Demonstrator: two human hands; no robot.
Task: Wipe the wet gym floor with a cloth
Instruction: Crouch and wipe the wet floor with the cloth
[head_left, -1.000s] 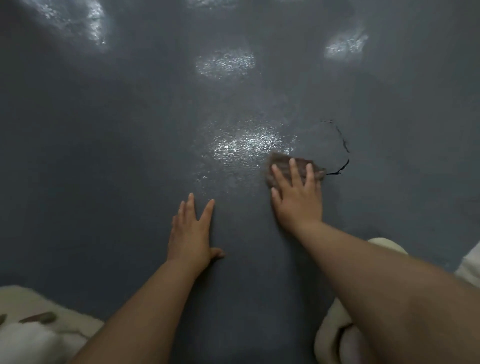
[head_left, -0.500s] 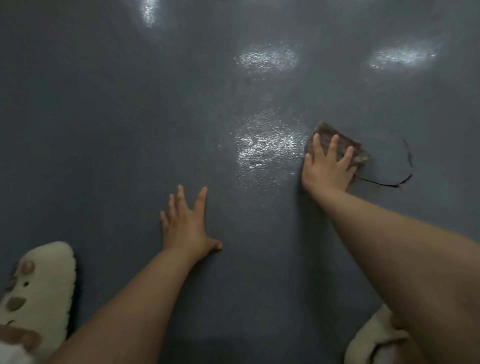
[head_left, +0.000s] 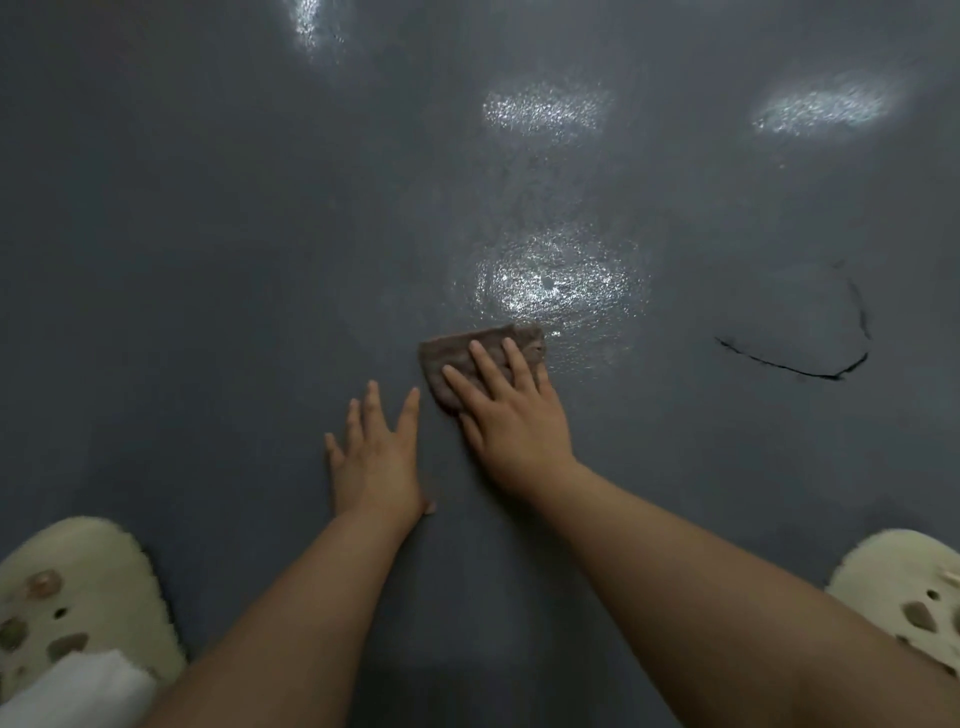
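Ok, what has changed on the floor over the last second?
The right hand slid the brown cloth away from the curved black crack, toward the left hand. The left hand stayed flat on the floor; right fingers stayed flat on the cloth.

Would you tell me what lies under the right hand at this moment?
The brown cloth lies under the right hand, flat on the grey floor. The floor beneath the cloth is hidden.

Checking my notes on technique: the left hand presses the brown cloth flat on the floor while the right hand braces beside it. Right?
Not quite: in the head view the right hand presses the brown cloth on the floor; the left hand braces beside it.
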